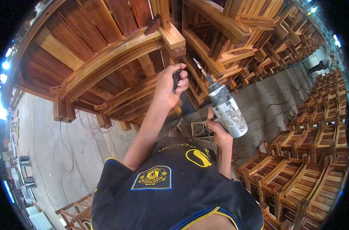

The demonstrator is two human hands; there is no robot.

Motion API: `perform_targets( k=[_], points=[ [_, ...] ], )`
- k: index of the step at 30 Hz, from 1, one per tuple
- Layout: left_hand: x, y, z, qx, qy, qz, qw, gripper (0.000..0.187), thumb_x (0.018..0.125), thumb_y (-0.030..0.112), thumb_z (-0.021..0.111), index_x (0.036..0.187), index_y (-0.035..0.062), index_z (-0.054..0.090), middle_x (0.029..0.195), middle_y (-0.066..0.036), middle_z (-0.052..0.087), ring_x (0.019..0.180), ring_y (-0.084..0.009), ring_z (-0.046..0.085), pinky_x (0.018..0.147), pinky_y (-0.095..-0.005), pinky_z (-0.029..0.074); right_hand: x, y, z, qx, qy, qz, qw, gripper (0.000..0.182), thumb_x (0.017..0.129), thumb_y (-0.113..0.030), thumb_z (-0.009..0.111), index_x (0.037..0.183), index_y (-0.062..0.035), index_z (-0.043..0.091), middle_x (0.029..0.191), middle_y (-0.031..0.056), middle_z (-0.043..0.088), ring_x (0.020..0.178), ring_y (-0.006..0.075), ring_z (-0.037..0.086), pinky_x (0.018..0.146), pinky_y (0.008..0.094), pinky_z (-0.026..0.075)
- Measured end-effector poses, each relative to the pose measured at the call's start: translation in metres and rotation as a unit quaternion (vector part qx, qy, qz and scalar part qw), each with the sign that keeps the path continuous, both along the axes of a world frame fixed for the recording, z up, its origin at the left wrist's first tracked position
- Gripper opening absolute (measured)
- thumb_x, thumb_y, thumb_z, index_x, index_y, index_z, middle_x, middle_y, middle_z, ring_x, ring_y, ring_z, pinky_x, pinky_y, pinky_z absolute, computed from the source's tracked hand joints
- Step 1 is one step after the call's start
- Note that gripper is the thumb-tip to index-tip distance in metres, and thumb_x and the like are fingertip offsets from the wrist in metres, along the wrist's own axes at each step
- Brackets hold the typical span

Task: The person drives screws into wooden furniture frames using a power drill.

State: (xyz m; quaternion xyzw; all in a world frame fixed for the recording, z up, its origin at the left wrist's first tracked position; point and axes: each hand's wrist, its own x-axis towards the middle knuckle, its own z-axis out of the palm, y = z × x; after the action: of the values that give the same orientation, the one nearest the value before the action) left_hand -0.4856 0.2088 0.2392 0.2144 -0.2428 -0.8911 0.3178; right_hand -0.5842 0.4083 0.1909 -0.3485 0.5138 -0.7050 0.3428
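Note:
My left hand (171, 82) is closed around a small black object (176, 79), whose kind I cannot make out. It is just below the squared leg end (173, 40) of an upturned wooden piece of furniture (117, 53) with slats and a curved rail. My right hand (219, 132) is wrapped round the grip of a worn, white-and-grey power screwdriver (229, 113). The driver's long bit points up and left, apart from the wood. My fingers partly hide its grip.
More stacked wooden furniture (235, 34) stands ahead to the right, and rows of slatted wooden pieces (297, 172) line the right side. A small tray (201, 129) lies on the concrete floor near my foot. Hoses (264, 126) run across the floor. A person (323, 65) is far off.

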Motion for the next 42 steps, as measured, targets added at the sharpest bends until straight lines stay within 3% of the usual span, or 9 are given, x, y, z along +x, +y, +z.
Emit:
perform_targets(
  k=[12, 17, 21, 23, 28, 31, 35, 37, 42],
  points=[
    [0.005, -0.014, 0.032, -0.082, 0.031, -0.081, 0.993, 0.031, 0.095, 0.032, 0.057, 0.089, 0.0016, 0.055, 0.061, 0.002, 0.043, 0.046, -0.0051, 0.038, 0.037, -0.0172, 0.026, 0.006, -0.006, 0.01, 0.007, 0.164, -0.04, 0.986, 0.03, 0.068, 0.007, 0.058, 0.098, 0.002, 0.06, 0.09, 0.0062, 0.061, 0.081, 0.0148, 0.057, 0.067, 0.0284, 0.045],
    [0.0, -0.017, 0.045, -0.1, 0.022, -0.093, 0.99, 0.032, 0.095, 0.033, 0.056, 0.088, 0.002, 0.055, 0.06, 0.002, 0.043, 0.045, -0.0052, 0.037, 0.037, -0.0174, 0.025, -0.003, -0.003, 0.01, 0.053, 0.274, -0.092, 0.956, 0.018, 0.069, -0.006, 0.069, 0.087, -0.0078, 0.07, 0.082, 0.0051, 0.07, 0.076, 0.024, 0.066, 0.072, 0.0347, 0.048],
    [-0.008, -0.016, 0.049, -0.12, -0.007, -0.059, 0.991, 0.03, 0.095, 0.032, 0.056, 0.088, 0.0025, 0.055, 0.06, 0.003, 0.043, 0.044, -0.0053, 0.037, 0.037, -0.0178, 0.025, 0.001, -0.011, 0.024, 0.01, 0.231, -0.083, 0.969, 0.023, 0.068, 0.006, 0.06, 0.091, 0.0012, 0.063, 0.085, 0.0042, 0.063, 0.077, 0.0145, 0.058, 0.07, 0.0279, 0.046],
    [-0.012, -0.013, 0.058, -0.104, -0.01, -0.037, 0.994, 0.029, 0.095, 0.031, 0.056, 0.087, 0.0033, 0.055, 0.058, 0.004, 0.042, 0.043, -0.005, 0.037, 0.036, -0.0183, 0.024, 0.003, -0.018, 0.038, 0.02, 0.237, -0.125, 0.963, 0.021, 0.068, -0.007, 0.069, 0.088, -0.0077, 0.07, 0.086, 0.0054, 0.07, 0.08, 0.0233, 0.066, 0.078, 0.0346, 0.048],
    [-0.019, -0.022, 0.082, -0.157, 0.006, -0.048, 0.986, 0.03, 0.095, 0.034, 0.056, 0.085, 0.0068, 0.057, 0.056, 0.007, 0.039, 0.042, -0.0028, 0.035, 0.036, -0.0168, 0.023, -0.009, -0.038, 0.06, -0.016, 0.401, -0.167, 0.901, 0.022, 0.066, 0.0, 0.066, 0.087, -0.0044, 0.069, 0.081, 0.0082, 0.069, 0.071, 0.0224, 0.066, 0.064, 0.0312, 0.05],
    [-0.02, -0.031, 0.106, -0.191, 0.033, -0.036, 0.98, 0.032, 0.096, 0.034, 0.055, 0.088, 0.0026, 0.058, 0.058, 0.006, 0.038, 0.044, -0.0039, 0.035, 0.038, -0.0176, 0.024, -0.02, -0.044, 0.064, -0.033, 0.252, -0.096, 0.962, 0.028, 0.073, 0.004, 0.065, 0.101, 0.0014, 0.062, 0.093, 0.0079, 0.066, 0.084, 0.0181, 0.062, 0.072, 0.0322, 0.05],
    [-0.024, -0.032, 0.148, -0.268, 0.077, -0.013, 0.96, 0.035, 0.099, 0.032, 0.048, 0.097, -0.0001, 0.059, 0.059, 0.006, 0.037, 0.045, -0.0031, 0.034, 0.038, -0.0169, 0.024, -0.018, -0.07, 0.108, -0.096, 0.3, -0.188, 0.93, 0.022, 0.07, 0.002, 0.066, 0.092, -0.0015, 0.068, 0.089, 0.0079, 0.07, 0.081, 0.0204, 0.066, 0.075, 0.0331, 0.05],
    [-0.028, -0.035, 0.165, -0.302, 0.114, -0.004, 0.947, 0.035, 0.1, 0.031, 0.046, 0.102, -0.0003, 0.06, 0.058, 0.007, 0.037, 0.045, -0.0027, 0.035, 0.038, -0.0167, 0.025, -0.02, -0.071, 0.132, -0.063, 0.36, -0.178, 0.914, 0.03, 0.074, 0.005, 0.063, 0.103, -0.0017, 0.065, 0.097, 0.0071, 0.068, 0.087, 0.0184, 0.064, 0.075, 0.0326, 0.05],
    [-0.035, -0.048, 0.198, -0.33, 0.225, -0.028, 0.916, 0.032, 0.099, 0.024, 0.045, 0.113, -0.0019, 0.058, 0.06, 0.005, 0.038, 0.046, -0.0038, 0.035, 0.039, -0.0175, 0.025, -0.014, -0.085, 0.172, -0.148, 0.187, -0.157, 0.958, 0.025, 0.077, 0.005, 0.061, 0.101, -0.0011, 0.064, 0.093, 0.0059, 0.066, 0.084, 0.016, 0.061, 0.073, 0.0308, 0.049]
  ],
)
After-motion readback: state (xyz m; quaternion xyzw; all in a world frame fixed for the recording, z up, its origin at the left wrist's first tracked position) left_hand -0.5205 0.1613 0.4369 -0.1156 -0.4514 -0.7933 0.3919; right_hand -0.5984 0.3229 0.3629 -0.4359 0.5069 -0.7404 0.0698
